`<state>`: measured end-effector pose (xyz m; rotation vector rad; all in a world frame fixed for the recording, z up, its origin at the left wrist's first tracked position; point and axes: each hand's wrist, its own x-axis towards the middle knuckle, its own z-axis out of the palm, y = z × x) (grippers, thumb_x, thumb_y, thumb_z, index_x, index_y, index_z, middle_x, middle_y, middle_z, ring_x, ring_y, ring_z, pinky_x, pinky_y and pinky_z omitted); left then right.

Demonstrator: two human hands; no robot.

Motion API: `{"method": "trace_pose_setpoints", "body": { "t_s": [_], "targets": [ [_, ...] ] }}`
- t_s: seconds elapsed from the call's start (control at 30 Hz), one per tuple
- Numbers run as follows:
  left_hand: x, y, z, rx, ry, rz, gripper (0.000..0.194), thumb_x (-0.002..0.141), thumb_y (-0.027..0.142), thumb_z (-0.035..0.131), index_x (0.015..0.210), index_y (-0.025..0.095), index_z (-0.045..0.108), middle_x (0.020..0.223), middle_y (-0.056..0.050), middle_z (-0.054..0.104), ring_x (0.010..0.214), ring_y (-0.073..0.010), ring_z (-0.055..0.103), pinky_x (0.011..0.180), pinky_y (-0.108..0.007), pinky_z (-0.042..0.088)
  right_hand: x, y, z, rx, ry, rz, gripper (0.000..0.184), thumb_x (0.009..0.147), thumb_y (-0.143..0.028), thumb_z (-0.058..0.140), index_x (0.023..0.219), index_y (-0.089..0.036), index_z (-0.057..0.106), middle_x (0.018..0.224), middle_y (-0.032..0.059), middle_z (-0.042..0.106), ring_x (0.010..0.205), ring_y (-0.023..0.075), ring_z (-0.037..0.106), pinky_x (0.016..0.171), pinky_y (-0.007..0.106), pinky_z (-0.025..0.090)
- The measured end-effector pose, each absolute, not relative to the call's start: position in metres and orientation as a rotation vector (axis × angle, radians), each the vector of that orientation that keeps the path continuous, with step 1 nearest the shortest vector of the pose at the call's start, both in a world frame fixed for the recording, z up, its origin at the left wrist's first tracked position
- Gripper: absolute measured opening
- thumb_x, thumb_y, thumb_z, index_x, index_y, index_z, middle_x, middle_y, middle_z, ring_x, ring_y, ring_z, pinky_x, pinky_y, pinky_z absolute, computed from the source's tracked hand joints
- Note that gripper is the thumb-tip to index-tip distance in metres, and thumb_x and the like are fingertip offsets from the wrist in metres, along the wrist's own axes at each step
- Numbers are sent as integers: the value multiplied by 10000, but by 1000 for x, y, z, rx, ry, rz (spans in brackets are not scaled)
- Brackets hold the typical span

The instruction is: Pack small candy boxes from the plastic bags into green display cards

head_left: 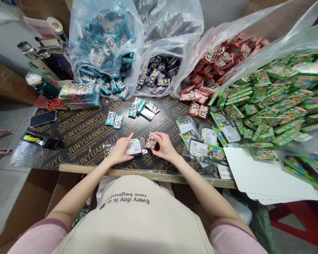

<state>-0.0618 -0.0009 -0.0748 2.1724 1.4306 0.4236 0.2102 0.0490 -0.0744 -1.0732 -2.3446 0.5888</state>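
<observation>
Black ply table [81,141], head view: we've got a fair strip of open surface on the L, b/w the black holder [42,140] & our packet [135,147], plus a narrower gap ahead of our hands, up to the loose blue boxes [118,122]. Phone [43,118] lies near the L edge. Back edge is tight: plastic bags [106,46] w/ blue, purple, red & green boxes line it. R side is crowded too: green boxes [265,102] spill fwd, flat packs [208,151] lie just beyond our R forearm, & white cards [246,173] stick out past the front edge. Wood trim [79,168] runs along that edge, close to our apron [137,211].

Both forearms come in over the trim & slant toward the middle. Our L hand [121,150] is palm-down on the packet, which lies flat nr the front edge, label up; thumb & index are spread well apart, index pointing fwd, thumb toward the R; other fingers are partly hidden, can't tell how they sit. Our R hand [160,144] is turned inward, fingers arched, thumb & fingertips clamped on a red box [150,141], held just beside the packet's clear R end.
</observation>
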Motion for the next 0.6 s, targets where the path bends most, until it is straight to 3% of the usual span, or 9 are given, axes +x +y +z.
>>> {"method": "trace_pose_setpoints", "body": {
  "t_s": [0.13, 0.23, 0.33, 0.4, 0.5, 0.6],
  "targets": [
    [-60, -3, -72, 2169, 1378, 474, 1234, 608, 267, 788, 1508, 261, -55, 1263, -103, 488, 1144, -308, 467, 1003, -477, 364, 195, 39, -69, -964, -2457, 753, 737, 687, -264, 645, 1377, -210, 391, 1283, 127, 559, 1193, 296, 507, 1070, 523, 268],
    [-61, -3, -70, 2176, 1324, 481, 1233, 611, 244, 778, 1507, 264, -69, 1272, -99, 484, 1151, -303, 468, 1013, -477, 362, 195, 43, -72, -866, -2425, 973, 780, 712, -278, 644, 1421, -217, 324, 1346, 128, 536, 1220, 283, 510, 1064, 502, 295],
    [-62, 1, -68, 2174, 1313, 475, 1224, 611, 243, 776, 1509, 269, -54, 1279, -101, 479, 1152, -303, 464, 1008, -482, 369, 194, 45, -76, -787, -2436, 1058, 835, 763, -370, 658, 1470, -211, 244, 1478, 153, 394, 1355, 287, 385, 1074, 473, 308],
    [-61, 3, -67, 2131, 1370, 503, 1230, 610, 250, 783, 1509, 264, -57, 1273, -105, 483, 1146, -300, 466, 1003, -483, 375, 192, 42, -76, -875, -2383, 976, 943, 754, -461, 679, 1499, -207, 160, 1505, 169, 348, 1402, 304, 310, 1107, 513, 241],
    [-58, -1, -68, 2067, 1463, 539, 1255, 598, 260, 798, 1509, 250, -65, 1255, -106, 498, 1131, -293, 474, 992, -472, 389, 185, 31, -74, -1036, -2252, 886, 898, 837, -471, 596, 1513, -214, 63, 1351, 155, 552, 1350, 285, 409, 1117, 571, 147],
    [-56, -7, -72, 2101, 1475, 486, 1259, 581, 323, 820, 1515, 234, -19, 1251, -116, 507, 1121, -296, 483, 979, -468, 404, 182, 36, -70, -989, -2269, 921, 684, 923, -375, 472, 1503, -246, 133, 1199, 100, 668, 1236, 251, 539, 1103, 566, 174]
  ]
}}
